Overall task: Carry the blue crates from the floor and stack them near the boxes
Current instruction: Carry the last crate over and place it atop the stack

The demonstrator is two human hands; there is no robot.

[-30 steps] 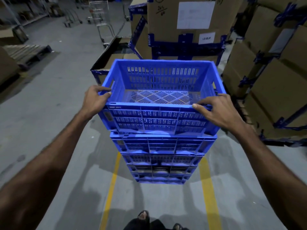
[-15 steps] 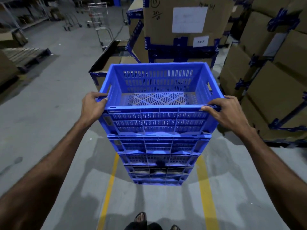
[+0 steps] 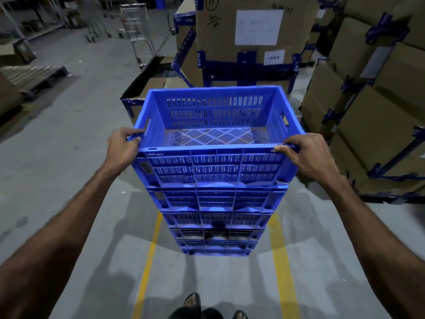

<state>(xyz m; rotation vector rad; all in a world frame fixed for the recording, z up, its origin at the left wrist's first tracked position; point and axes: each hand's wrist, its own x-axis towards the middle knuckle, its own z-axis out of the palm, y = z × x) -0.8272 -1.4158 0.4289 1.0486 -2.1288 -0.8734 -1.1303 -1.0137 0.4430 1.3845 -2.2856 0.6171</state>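
The top crate [image 3: 213, 139] is being seated on the blue stack [image 3: 215, 217] standing on the floor [image 3: 69, 180] betw. the yellow lines [image 3: 281, 261], just in front of the cardboard boxes [image 3: 253, 42], so the task is judged well along; crates left elsewhere can't be told. It is being gripped at both near corners, left hand [image 3: 122, 148] and right hand [image 3: 308, 155] clamped over the rim. Vs 0.5 s ago, the crate is being shown lower and squarer on the stack, grips unchanged.

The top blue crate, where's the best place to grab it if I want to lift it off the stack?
Take the top blue crate by its two short ends, from outside, as the left hand and right hand do now; slotted handholds sit under the rim there.
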